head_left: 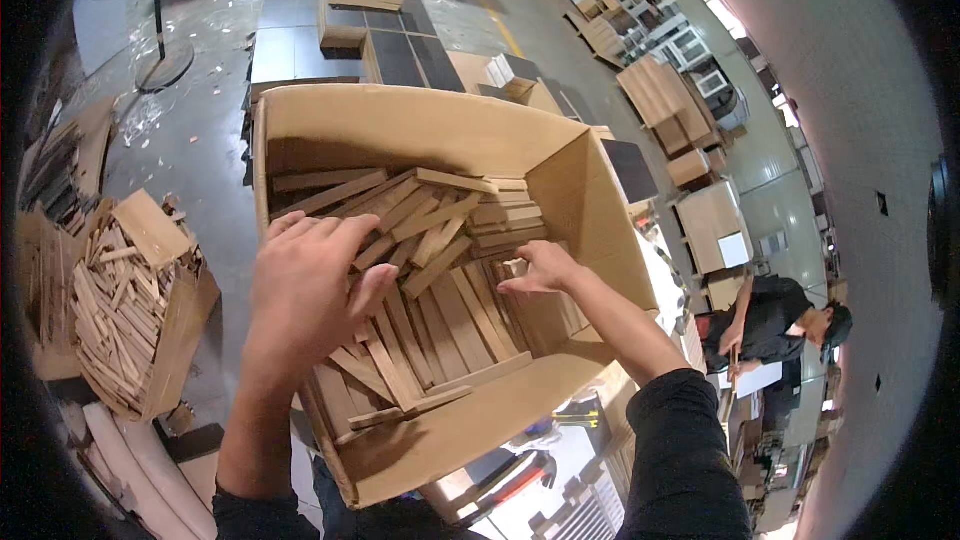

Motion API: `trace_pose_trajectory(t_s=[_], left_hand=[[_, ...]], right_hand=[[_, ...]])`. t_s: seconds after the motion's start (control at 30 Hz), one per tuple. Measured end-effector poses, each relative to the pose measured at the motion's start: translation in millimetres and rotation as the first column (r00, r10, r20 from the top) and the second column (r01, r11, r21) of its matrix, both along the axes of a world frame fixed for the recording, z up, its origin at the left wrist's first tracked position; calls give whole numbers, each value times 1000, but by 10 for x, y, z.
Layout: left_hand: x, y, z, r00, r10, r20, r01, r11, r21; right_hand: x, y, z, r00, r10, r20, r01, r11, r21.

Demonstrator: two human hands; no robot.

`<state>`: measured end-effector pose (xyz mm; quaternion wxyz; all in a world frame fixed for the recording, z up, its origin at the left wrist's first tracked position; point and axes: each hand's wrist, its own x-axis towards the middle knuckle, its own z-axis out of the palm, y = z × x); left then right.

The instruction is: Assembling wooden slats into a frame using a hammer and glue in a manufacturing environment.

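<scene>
Left hand (pixel 305 290) flat, fingers released, over wood strips (pixel 440 310) lying mostly lengthwise in cardboard box (pixel 400 125); right hand (pixel 540 268) fingers pinch a small wood block (pixel 515 267).

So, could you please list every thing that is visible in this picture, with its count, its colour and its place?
cardboard box: one, brown, open, centre
wooden strips: many, light brown, loose inside the cardboard box
side pile of strips: many, light brown, in a torn carton at the left on the floor
dark panels: several, dark grey, stacked behind the box
pale boards: several stacks, tan, upper right
co-worker: one, black clothing, bent over at the right
left hand: one, bare, spread over the strips, grip cannot be told
right hand: one, bare, black sleeve, fingers on a small wooden piece
</scene>
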<state>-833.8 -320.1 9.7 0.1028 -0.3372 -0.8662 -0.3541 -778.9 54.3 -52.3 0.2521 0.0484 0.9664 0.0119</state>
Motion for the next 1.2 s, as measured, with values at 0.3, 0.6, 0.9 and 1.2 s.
trace_pose_trajectory(t_s=[0.3, 0.6, 0.9, 1.2], left_hand=[[-34, 42, -33, 1000, 10, -8, -10, 998, -63], [-30, 79, -19, 999, -5, -38, 4, 1000, -27], [-15, 50, 53, 998, 1, 59, 11, 977, -212], [0, 70, -18, 1000, 22, -2, -21, 960, -278]], right_hand=[[64, 147, -179, 894, -447, -28, 428, 870, -246], [169, -265, -182, 952, -305, 14, 304, 946, -114], [263, -319, -38, 973, -228, -33, 218, 957, -189], [295, -431, 49, 996, -85, -36, 81, 992, -101]])
